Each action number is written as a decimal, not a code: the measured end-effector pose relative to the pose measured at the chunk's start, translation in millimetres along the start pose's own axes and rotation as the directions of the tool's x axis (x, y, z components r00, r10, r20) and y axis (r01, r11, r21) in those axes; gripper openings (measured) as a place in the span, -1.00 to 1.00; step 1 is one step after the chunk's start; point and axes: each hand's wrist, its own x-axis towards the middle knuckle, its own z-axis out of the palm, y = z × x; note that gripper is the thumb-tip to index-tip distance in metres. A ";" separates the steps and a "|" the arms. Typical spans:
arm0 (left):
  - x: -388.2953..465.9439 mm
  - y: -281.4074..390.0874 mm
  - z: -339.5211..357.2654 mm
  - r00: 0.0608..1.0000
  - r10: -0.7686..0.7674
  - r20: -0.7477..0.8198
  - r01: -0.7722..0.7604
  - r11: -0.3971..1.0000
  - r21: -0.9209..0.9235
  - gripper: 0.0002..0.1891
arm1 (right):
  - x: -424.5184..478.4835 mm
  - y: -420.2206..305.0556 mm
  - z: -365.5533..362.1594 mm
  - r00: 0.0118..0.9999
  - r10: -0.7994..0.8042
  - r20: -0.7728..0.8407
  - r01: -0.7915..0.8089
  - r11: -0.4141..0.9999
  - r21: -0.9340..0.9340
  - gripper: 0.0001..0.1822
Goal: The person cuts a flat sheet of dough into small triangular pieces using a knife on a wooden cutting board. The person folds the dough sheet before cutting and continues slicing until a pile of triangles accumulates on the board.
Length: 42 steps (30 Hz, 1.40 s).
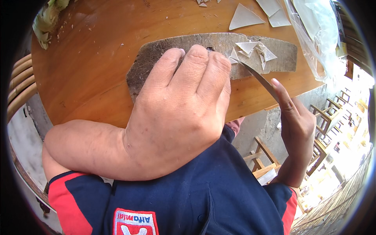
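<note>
A worn wooden cutting board lies across the table in front of me. My left hand rests over it with bent fingers pointing down; whatever is under the fingertips is hidden. My right hand grips a knife at the right, with a finger extended along the blade. The handle is concealed by the hand. The knife tip is near my left fingers, beside a small cut piece of pale sheet. Several more small triangular pieces lie loose on the board's right part.
A larger pale triangle and overlapping sheets lie on the wooden table beyond the board. A clear plastic bag hangs over the table's right edge. Pale green leafy matter sits far left. Wooden furniture stands below right.
</note>
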 end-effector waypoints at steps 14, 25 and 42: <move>0.6 0.4 -6.5 0.999 -0.003 0.048 0.005 0.999 -0.045 -0.47 | -0.4 -64.1 6.7 0.987 0.163 0.014 -0.157 0.917 0.366 -0.35; -0.3 0.2 -5.4 0.999 -0.011 0.047 0.013 0.999 -0.051 -0.48 | -0.3 -71.2 11.7 0.991 0.133 -0.009 -0.125 0.956 0.267 -0.25; 10.5 -13.4 -17.0 0.995 -0.017 0.102 0.038 0.977 -0.209 -0.55 | -13.7 -62.3 -6.9 0.955 0.284 0.087 -0.290 0.829 0.478 -0.35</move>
